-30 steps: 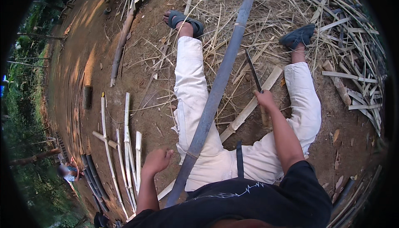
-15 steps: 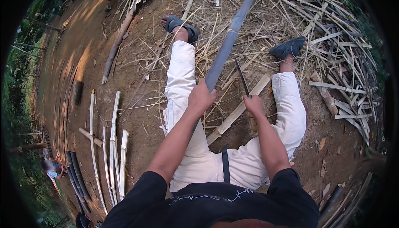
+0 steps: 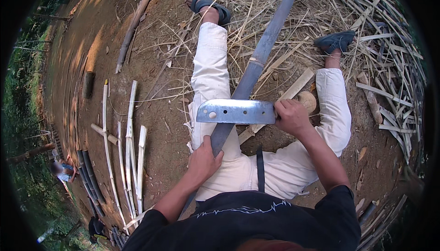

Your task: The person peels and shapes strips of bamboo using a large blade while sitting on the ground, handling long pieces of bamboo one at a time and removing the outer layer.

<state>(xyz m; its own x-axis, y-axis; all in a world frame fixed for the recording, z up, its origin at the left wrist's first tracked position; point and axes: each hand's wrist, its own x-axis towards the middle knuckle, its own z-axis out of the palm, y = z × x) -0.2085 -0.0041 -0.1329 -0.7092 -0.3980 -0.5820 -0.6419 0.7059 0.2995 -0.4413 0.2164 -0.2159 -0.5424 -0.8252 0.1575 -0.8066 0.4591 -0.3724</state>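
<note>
My left hand [image 3: 205, 159] is wrapped round the near part of a long dark bamboo pole [image 3: 261, 51], which slants away up to the right between my legs. My right hand [image 3: 293, 117] grips a broad cleaver at its right end, the handle hidden in the fist. The cleaver's shiny blade [image 3: 236, 109], pierced by several holes, shows its flat side and crosses over the pole just beyond my left hand. A pale split bamboo piece [image 3: 297, 85] lies on the ground under my right hand. Next to that hand shows a round wooden end [image 3: 307, 102]; I cannot tell what it belongs to.
Thin bamboo shavings [image 3: 243, 17] litter the ground around my sandalled feet. A heap of split strips [image 3: 389, 63] lies at the right. Several long pale strips [image 3: 129, 145] rest at the left, near dark poles [image 3: 87, 173]. Another person [image 3: 64, 168] is at the far left.
My left hand has moved down and nearer to me along the pole. The cleaver has swung from pointing away to lying across the pole, its flat side now showing.
</note>
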